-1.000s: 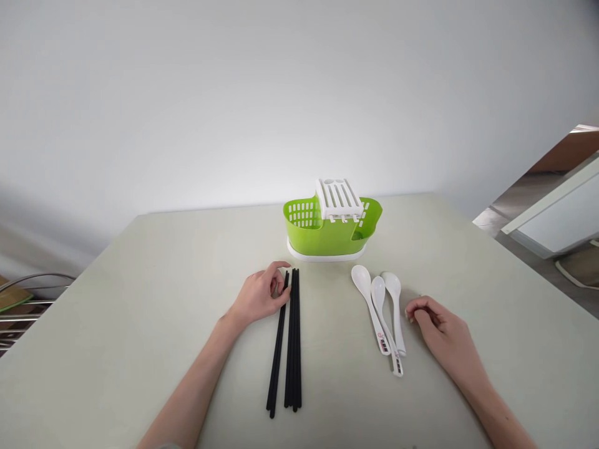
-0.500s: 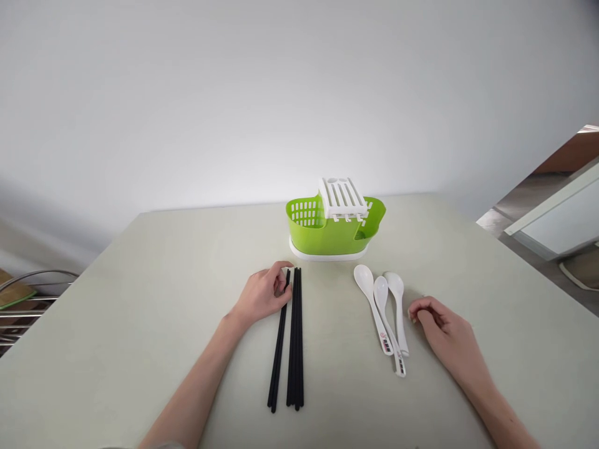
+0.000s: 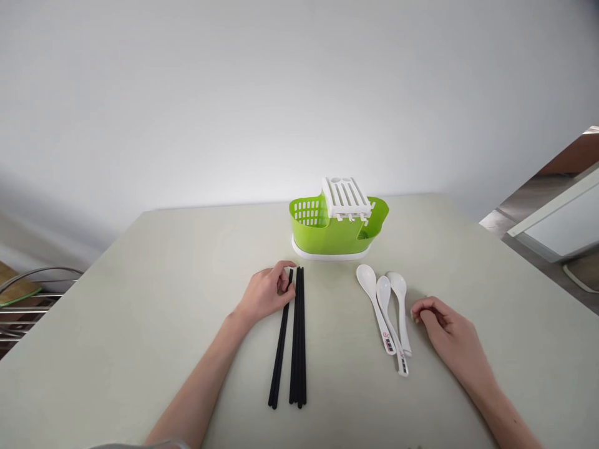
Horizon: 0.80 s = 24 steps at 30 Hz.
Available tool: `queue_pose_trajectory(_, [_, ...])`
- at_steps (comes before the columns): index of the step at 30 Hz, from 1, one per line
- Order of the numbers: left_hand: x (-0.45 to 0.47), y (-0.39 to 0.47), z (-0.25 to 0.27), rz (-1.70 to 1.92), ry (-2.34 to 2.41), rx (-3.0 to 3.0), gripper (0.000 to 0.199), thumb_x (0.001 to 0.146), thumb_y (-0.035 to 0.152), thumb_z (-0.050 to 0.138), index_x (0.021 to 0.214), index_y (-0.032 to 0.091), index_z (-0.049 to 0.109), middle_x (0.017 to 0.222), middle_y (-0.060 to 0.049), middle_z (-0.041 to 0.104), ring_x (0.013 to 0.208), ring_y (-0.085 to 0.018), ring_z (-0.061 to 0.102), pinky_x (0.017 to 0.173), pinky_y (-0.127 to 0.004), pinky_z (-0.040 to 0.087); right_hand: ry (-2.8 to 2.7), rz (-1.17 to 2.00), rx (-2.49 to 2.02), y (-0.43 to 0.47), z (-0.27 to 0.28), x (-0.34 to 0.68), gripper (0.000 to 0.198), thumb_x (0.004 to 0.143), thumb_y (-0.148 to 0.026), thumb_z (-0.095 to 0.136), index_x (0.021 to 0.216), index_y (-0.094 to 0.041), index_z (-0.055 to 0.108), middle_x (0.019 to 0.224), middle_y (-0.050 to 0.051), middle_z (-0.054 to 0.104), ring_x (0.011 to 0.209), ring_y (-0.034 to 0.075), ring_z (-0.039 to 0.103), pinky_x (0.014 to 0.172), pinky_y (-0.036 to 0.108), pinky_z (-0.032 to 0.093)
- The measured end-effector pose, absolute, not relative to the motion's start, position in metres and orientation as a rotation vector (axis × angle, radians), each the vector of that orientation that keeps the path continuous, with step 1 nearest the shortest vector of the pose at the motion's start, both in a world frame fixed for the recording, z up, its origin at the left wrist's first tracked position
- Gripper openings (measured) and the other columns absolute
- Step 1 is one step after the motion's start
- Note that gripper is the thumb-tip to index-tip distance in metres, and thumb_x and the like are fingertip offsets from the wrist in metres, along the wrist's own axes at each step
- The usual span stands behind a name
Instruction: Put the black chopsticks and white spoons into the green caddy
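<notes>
My left hand (image 3: 269, 290) lies at the far ends of two black chopsticks (image 3: 281, 349), its thumb across them and its fingers curled around them. Just right of this pair, a bundle of several more black chopsticks (image 3: 298, 343) lies close to the thumb tip. My right hand (image 3: 447, 327) rests on its side on the table, loosely curled with nothing in it. To its left are three white spoons: a larger spoon (image 3: 374, 299), a slim middle spoon (image 3: 390, 318) and a right-hand spoon (image 3: 401, 305). Their handles overlap near the bottom.
A green utensil basket (image 3: 327, 240) with a white slotted top (image 3: 347, 196) and small hooks stands behind the chopsticks and spoons. The pale table (image 3: 140, 299) meets a white wall (image 3: 234, 112). A metal rack (image 3: 37, 305) is beyond the left edge.
The whole view has shifted slightly, so everything appears a little further right. Both hands keep nearly the same pose, and the spoons and basket stay put.
</notes>
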<state>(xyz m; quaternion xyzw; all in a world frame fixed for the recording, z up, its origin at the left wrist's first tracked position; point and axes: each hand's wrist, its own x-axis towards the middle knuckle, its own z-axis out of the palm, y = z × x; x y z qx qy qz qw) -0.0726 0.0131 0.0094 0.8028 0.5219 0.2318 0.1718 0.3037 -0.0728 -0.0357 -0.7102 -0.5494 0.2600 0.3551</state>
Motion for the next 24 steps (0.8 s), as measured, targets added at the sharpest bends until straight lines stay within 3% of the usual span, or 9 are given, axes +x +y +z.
queue_pose_trajectory(24, [-0.0705,0.0108,0.0126,0.633,1.581,2.270,0.046,0.076,0.016,0.062,0.121,0.025,0.070,0.068,0.007,0.065,0.061,-0.013,0.060,0.064,-0.026,0.047,-1.423,0.633,-1.817,-0.0731,-0.0301,0.3012,0.019,0.087,-0.032,0.052,0.080,-0.026,0.069,0.072,0.000,0.068,0.062,0.017,0.060,0.058,0.026,0.046])
